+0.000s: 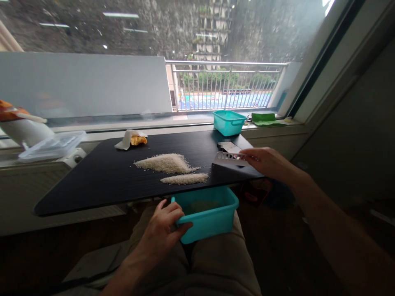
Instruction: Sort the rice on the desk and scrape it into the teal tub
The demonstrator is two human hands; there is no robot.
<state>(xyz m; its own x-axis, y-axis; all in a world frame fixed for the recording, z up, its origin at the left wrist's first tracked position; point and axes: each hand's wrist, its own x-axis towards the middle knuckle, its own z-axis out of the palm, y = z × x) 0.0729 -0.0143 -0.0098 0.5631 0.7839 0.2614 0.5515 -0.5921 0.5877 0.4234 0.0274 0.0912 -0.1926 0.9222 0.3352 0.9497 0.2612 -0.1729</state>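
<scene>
My left hand [168, 222] is closed on the left rim of a teal plastic bin [210, 224], thumb over the near edge. The bin rests on my lap just below the table's front edge, with some pale grains in its shadowed bottom. My right hand [267, 162] pinches the end of a white slotted scraper [230, 159], held low over the right part of the black table [92, 181]. Left of the scraper lie a larger pile of white rice [166, 163] and a narrow strip of rice [187, 179] near the front edge.
Behind the scraper lies a partly blurred white card-like item [231, 147]. A second teal bin [228, 123] stands at the back right, beside a green cloth [263, 119]. A crumpled tissue with an orange piece [138, 140] sits back left. Further left is a clear plastic lid [52, 144].
</scene>
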